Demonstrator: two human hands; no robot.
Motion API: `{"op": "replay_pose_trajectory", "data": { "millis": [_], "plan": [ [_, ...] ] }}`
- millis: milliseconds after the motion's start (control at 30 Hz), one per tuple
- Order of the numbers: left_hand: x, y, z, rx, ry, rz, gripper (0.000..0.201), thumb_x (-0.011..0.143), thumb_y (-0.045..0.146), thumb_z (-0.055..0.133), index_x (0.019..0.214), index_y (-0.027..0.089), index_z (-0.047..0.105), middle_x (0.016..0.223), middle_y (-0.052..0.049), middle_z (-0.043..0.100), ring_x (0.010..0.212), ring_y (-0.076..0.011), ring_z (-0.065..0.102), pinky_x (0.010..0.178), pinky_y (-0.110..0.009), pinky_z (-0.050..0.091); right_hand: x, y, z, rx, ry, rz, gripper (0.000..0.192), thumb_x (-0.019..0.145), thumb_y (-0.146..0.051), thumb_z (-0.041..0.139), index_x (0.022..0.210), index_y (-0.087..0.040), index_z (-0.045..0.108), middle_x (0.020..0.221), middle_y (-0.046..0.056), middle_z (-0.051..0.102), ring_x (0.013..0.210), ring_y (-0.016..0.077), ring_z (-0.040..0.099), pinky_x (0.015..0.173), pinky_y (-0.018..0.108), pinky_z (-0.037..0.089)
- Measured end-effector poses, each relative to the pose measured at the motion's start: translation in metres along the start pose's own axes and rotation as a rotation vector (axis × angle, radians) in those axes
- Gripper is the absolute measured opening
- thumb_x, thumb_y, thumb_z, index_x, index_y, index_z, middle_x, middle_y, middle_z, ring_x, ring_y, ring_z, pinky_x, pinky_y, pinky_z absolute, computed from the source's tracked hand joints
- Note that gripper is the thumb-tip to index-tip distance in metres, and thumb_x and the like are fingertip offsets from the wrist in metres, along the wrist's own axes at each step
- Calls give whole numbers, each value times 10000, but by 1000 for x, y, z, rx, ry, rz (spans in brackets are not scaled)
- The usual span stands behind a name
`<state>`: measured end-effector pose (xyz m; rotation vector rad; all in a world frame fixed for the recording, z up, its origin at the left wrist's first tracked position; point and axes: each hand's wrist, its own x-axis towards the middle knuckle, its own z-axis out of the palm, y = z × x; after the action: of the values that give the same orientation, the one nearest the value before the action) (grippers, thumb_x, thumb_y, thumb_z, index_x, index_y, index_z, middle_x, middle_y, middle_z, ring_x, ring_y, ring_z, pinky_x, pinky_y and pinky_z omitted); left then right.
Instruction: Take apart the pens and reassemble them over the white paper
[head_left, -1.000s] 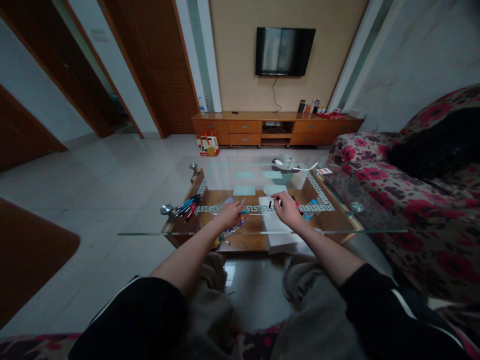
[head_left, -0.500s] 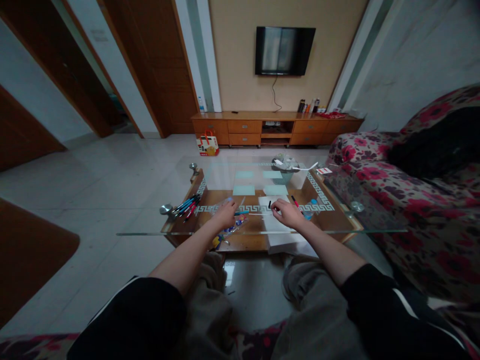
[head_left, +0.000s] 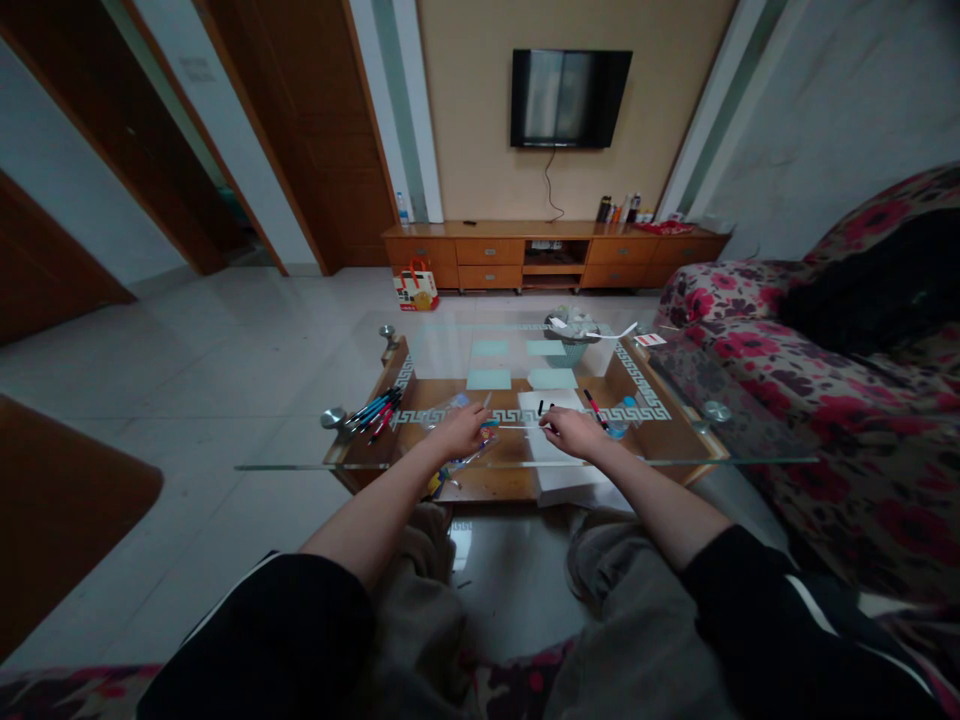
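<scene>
Above the glass coffee table [head_left: 300, 467], my left hand [head_left: 459, 432] has its fingers closed round a blue pen barrel [head_left: 490, 424], mostly covered by the fingers. A thin white stick [head_left: 517, 428], which looks like a pen refill, stretches between my two hands. My right hand [head_left: 576, 433] is closed, its fingertips pinching the stick's right end. Just beyond those fingertips lies a small black pen cap [head_left: 541, 408]. A pile of blue, black and red pens [head_left: 375, 412] rests at the table's left side. Beneath my left hand is clear plastic packaging [head_left: 472, 456].
Under the glass sits a white stack of paper [head_left: 551, 480]. A red pen [head_left: 591, 403] lies right of my right hand. A waste basket [head_left: 570, 350] stands behind the table. Metal knobs [head_left: 334, 419] rise at the glass corners. A flowered sofa [head_left: 787, 400] flanks the right side.
My left hand has moved slightly right and covers more of the blue barrel. The right hand's fingers have drawn back a little from the black cap.
</scene>
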<state>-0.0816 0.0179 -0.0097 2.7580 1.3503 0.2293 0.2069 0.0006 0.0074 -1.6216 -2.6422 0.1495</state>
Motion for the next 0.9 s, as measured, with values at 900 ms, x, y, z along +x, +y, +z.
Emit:
{"op": "replay_pose_trajectory", "data": {
  "millis": [900],
  "plan": [
    [3, -2, 1, 56, 33, 65, 199, 945, 220, 499, 1064, 209, 658, 1051, -79, 670, 1038, -218, 601, 921, -348, 443, 3, -2, 4, 26, -13, 65, 239, 972, -342, 479, 1060, -230, 671, 1137, 73, 670, 1010, 222, 637, 736, 265, 454]
  ]
}}
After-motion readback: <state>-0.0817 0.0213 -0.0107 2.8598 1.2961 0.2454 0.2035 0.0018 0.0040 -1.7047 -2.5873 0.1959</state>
